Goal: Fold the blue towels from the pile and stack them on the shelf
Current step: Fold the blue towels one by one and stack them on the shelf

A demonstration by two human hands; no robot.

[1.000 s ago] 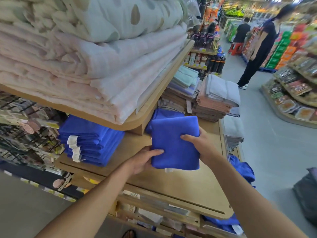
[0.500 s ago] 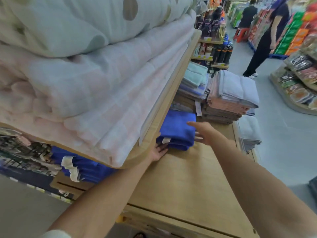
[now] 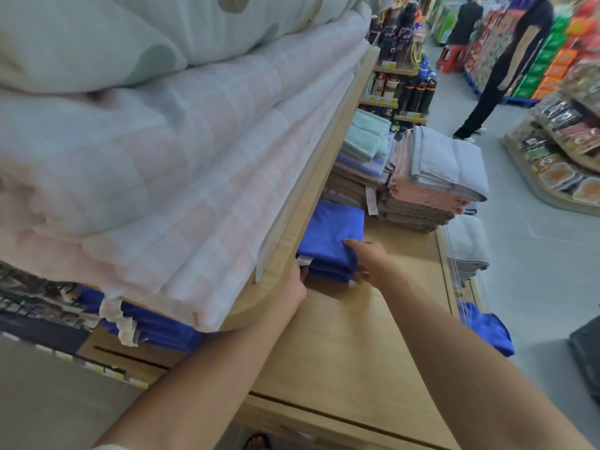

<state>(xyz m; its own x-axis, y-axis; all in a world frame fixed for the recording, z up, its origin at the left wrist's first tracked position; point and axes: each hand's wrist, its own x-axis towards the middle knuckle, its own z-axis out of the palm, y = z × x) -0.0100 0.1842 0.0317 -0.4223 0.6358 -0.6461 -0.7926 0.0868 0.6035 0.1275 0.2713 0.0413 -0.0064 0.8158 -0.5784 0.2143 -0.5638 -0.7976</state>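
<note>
The folded blue towel sits on top of a small blue stack at the back of the lower wooden shelf, half tucked under the rounded upper shelf. The right hand is flat against the stack's right side, fingers straight, one laid along the top fold and the rest touching the edge. The left hand reaches in at the labelled near corner; its fingers are hidden by the upper shelf's rim, so I cannot tell whether it holds anything. Further left under the same overhang is another blue stack with white labels. A loose blue towel hangs off the shelf's right end. Pink and grey towels are stacked behind, and bulky quilts lie above.
</note>
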